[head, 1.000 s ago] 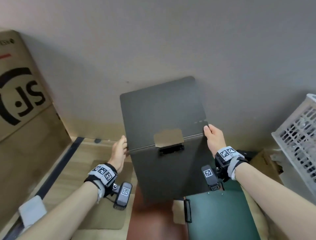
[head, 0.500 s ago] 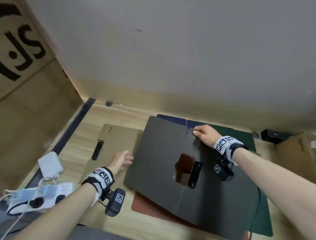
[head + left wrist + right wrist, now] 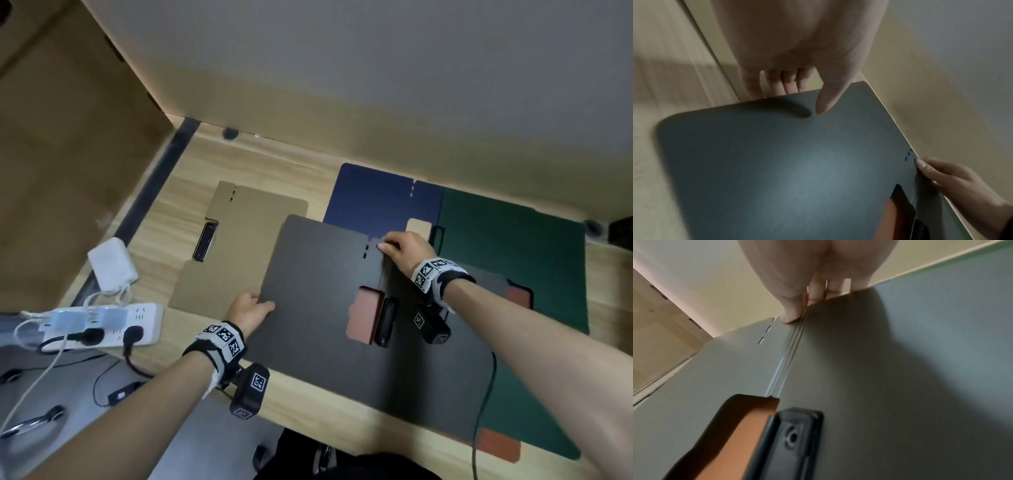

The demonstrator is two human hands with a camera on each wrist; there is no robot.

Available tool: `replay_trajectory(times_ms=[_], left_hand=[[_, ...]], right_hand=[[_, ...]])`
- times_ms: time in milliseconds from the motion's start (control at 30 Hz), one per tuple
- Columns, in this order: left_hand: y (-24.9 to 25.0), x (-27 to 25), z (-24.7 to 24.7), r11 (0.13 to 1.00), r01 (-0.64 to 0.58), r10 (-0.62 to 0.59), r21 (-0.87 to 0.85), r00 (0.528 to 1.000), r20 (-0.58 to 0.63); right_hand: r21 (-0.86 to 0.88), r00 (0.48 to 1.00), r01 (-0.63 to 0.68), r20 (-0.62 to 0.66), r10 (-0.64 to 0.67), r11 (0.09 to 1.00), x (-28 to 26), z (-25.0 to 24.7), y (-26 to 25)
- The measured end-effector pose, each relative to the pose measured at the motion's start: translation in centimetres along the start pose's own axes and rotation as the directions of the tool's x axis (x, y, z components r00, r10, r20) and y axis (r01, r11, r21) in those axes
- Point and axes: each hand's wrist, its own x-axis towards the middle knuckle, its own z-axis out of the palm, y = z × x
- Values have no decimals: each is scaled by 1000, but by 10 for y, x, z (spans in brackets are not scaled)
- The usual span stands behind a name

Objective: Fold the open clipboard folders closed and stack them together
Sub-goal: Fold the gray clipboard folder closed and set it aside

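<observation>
Grey folder (image 3: 318,308) open flat, spine pointing away

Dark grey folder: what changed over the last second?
The dark grey folder went from held up in front of the wall to lying open, nearly flat, over the brown folder on the table. Both hands kept their hold: the left hand at its left edge, the right hand at the far end of the spine.

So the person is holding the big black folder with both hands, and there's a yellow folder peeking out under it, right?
Almost. Both hands, left hand and right hand, do hold the black folder, but the folder peeking out under it is reddish-orange, not yellow. The head view shows it through the cutout beside the clip.
</observation>
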Motion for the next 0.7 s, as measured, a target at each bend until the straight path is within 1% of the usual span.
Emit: replay_trajectory(times_ms=[33, 67, 167, 233, 333, 433, 533, 600, 667, 700], left_hand=[[-11, 13, -1, 1000, 4, -4, -8, 1000, -21], [-6, 7, -2, 1000, 16, -16, -1, 999, -32], [21, -28, -1, 1000, -14, 14, -15, 999, -31], [34, -41, -3, 999, -33, 33, -30, 999, -15], [52, -58, -9, 993, -114, 114, -2, 993, 8], [76, -76, -16, 976, -214, 211, 24, 973, 91], [103, -99, -18, 930, -348, 322, 119, 927, 193], [121, -121, -14, 883, -442, 388, 155, 876, 287], [132, -139, -4, 818, -548, 465, 174, 808, 362], [136, -147, 1, 772, -609, 510, 182, 764, 395]], right_hand=[[-3, 1000, -4, -27, 4, 1000, 1, 4, 0], [-11, 998, -1, -61, 1, 1000, 0, 8, 1], [-14, 990, 13, -142, -15, 1000, -9, 14, 1], [-7, 987, 8, -159, -9, 1000, -19, 12, 2], [5, 986, -22, -163, 22, 1000, -36, 2, 8], [35, 974, -83, -208, 89, 996, -56, -14, 15], [57, 959, -124, -249, 134, 991, -79, -31, 16], [80, 948, -144, -274, 161, 986, -96, -40, 17], [103, 943, -146, -287, 170, 984, -115, -46, 18], [106, 944, -141, -286, 166, 984, -125, -47, 19]])
